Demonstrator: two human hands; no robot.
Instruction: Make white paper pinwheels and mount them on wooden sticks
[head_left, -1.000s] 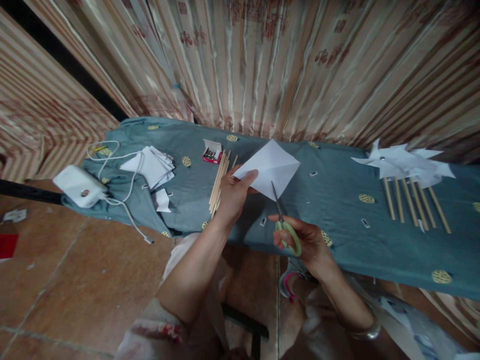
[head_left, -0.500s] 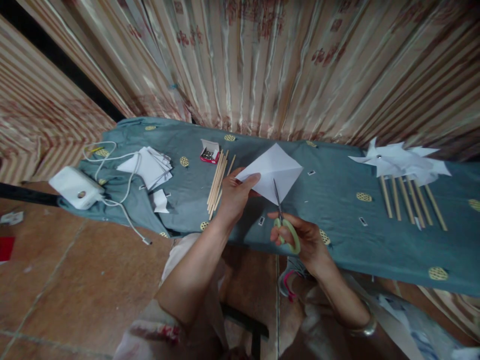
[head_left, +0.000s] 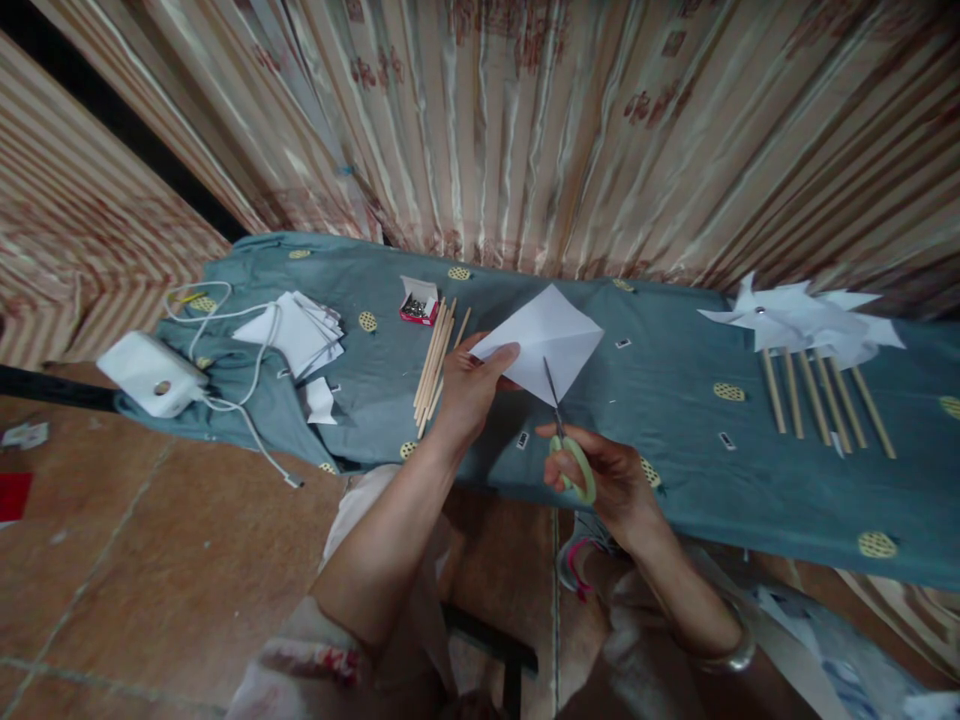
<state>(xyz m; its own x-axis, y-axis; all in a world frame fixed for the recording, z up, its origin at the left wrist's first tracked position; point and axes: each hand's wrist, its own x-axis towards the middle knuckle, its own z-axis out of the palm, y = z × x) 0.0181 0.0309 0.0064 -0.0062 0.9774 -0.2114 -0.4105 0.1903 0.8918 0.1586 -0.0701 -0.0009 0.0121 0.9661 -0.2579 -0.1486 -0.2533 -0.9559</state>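
Note:
A creased white square of paper (head_left: 559, 325) is pinched at its left corner by my left hand (head_left: 474, 385), thumb on top. My right hand (head_left: 607, 475) grips scissors (head_left: 571, 455) with light green handles. Their blades lie over the paper's near corner, pointing toward its middle, and look nearly closed. Just left of my left hand lies a bundle of wooden sticks (head_left: 433, 360). Behind the sticks stands an open red-and-white box (head_left: 420, 302) of small metal pins.
Paper pinwheels (head_left: 817, 315) on wooden sticks lie at the right of the cloth-covered table (head_left: 675, 400). At the left are a stack of white paper (head_left: 296, 335), a paper scrap (head_left: 321, 402) and a white power bank (head_left: 154, 375) with cables. A striped curtain (head_left: 510, 150) hangs behind.
The scissor handles have come closer together as my right hand's fingers closed. The paper and my left hand stay almost in place.

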